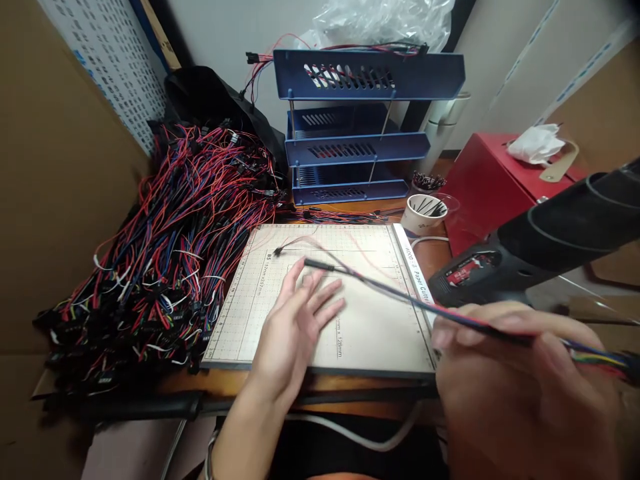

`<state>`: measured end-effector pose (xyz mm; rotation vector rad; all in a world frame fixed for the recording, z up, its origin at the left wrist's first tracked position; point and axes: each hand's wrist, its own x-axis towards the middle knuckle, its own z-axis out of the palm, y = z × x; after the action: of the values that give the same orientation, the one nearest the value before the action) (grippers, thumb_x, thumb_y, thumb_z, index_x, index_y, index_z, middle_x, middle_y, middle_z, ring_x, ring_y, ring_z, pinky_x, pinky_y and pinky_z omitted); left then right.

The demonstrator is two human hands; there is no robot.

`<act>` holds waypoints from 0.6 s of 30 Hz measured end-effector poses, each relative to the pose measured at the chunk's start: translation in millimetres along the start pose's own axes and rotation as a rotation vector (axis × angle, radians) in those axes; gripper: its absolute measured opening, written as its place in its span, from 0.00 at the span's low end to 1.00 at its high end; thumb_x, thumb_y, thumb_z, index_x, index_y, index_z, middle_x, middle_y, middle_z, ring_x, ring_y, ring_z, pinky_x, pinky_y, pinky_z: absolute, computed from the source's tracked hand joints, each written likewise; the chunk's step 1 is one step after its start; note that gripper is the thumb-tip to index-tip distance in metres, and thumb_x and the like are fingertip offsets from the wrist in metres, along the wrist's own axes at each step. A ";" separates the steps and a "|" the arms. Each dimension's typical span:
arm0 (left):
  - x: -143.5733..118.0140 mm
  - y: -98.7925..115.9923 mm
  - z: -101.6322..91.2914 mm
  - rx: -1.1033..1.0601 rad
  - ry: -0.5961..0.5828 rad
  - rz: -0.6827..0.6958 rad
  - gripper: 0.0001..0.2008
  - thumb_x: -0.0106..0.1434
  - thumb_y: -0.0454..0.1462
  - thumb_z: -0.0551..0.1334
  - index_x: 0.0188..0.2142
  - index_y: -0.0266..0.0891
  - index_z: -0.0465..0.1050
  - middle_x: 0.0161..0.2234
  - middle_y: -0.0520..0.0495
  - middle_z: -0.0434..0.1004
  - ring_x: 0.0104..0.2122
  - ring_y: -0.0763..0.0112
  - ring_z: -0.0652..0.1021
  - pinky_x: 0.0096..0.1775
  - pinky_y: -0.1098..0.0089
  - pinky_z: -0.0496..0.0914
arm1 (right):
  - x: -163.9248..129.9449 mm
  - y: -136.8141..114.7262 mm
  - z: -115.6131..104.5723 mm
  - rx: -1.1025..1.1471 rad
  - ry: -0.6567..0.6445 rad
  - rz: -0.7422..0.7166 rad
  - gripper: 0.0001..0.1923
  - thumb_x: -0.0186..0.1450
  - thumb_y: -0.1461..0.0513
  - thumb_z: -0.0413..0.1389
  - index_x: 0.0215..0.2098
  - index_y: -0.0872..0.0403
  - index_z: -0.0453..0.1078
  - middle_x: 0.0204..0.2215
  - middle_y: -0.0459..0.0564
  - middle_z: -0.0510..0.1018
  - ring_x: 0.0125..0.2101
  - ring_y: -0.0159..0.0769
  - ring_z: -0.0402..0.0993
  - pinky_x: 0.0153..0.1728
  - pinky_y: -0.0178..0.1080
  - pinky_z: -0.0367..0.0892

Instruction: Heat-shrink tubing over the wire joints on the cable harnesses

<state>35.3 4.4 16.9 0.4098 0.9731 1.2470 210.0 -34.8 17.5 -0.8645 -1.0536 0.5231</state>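
Presently on the table (350, 385):

- Cutting board (380, 333), gridded, centre, lying flat.
- Wire pile (165, 253), red, blue and black, left of the board and touching its left edge.
- Blue tray rack (367, 127), three tiers, behind the board; loose wires in the top tier.
- Cup (423, 215) with dark sticks, at the board's far right corner.
- Red box (493, 177), right, with crumpled tissue (537, 143) on top.
- Heat gun (540, 243), black, crossing the right of the view above the right hand, partly hiding the table there.

Hands:

- Left hand (297, 327): flat on the board, fingers spread, grip open, holding nothing.
- Right hand (525, 380): blurred, near the board's right edge, grip closed on the wire bundle (400, 297).

Wire bundle: long axis runs from the right hand up-left over the board; its black connector tip (317, 264) points left, just above the left fingertips. Whether they touch cannot be told.
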 end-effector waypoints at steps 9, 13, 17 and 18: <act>-10.4 1.8 -14.0 0.089 0.013 -0.008 0.19 0.70 0.32 0.62 0.59 0.36 0.72 0.63 0.34 0.76 0.53 0.53 0.84 0.56 0.54 0.80 | -3.3 16.1 4.1 -0.003 0.188 0.278 0.07 0.68 0.60 0.64 0.35 0.55 0.79 0.29 0.51 0.79 0.23 0.36 0.77 0.23 0.36 0.71; -37.3 -0.8 -39.0 0.760 -0.078 0.289 0.14 0.73 0.45 0.63 0.52 0.42 0.81 0.49 0.42 0.86 0.43 0.61 0.86 0.44 0.65 0.81 | 1.7 23.0 8.0 0.057 0.096 0.470 0.12 0.63 0.56 0.69 0.34 0.58 0.81 0.27 0.56 0.81 0.23 0.36 0.78 0.20 0.31 0.69; -33.0 5.9 -42.9 1.256 0.012 0.995 0.10 0.72 0.36 0.64 0.52 0.43 0.79 0.45 0.47 0.85 0.44 0.66 0.82 0.48 0.66 0.77 | 4.3 24.1 17.4 0.070 -0.061 0.595 0.15 0.63 0.54 0.69 0.36 0.59 0.83 0.26 0.56 0.81 0.21 0.31 0.74 0.20 0.28 0.68; -27.8 8.4 -40.4 1.330 -0.030 1.103 0.13 0.72 0.34 0.63 0.55 0.41 0.77 0.48 0.45 0.84 0.49 0.64 0.81 0.54 0.64 0.75 | 4.4 24.3 20.3 0.075 -0.105 0.611 0.15 0.64 0.54 0.69 0.37 0.59 0.83 0.25 0.56 0.81 0.21 0.30 0.72 0.19 0.27 0.68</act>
<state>-2.0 -27.9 11.5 2.2149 1.5315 1.3125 194.1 -10.3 4.5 -1.1017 -0.8466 1.1223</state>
